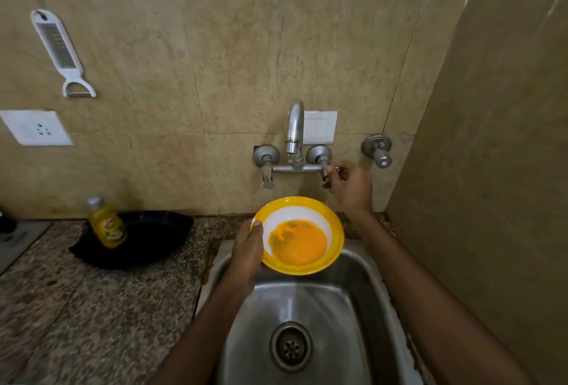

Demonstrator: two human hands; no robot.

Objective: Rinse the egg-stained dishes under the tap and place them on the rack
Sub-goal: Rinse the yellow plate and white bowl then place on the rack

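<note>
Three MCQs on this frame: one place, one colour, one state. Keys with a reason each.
1. Where does the soap bottle stand? A) on a shelf B) in the black tray on the counter C) on the wall
2. What colour is the rim of the bowl? A) blue B) yellow C) green
3. What is the right hand doing? A) holding the bowl B) hanging idle C) gripping the right tap handle
Key: 1 B, it sits inside the tray, left of the sink. 2 B, a yellow band rings the white inside. 3 C, its fingers curl round the handle; the left hand holds the bowl.
</note>
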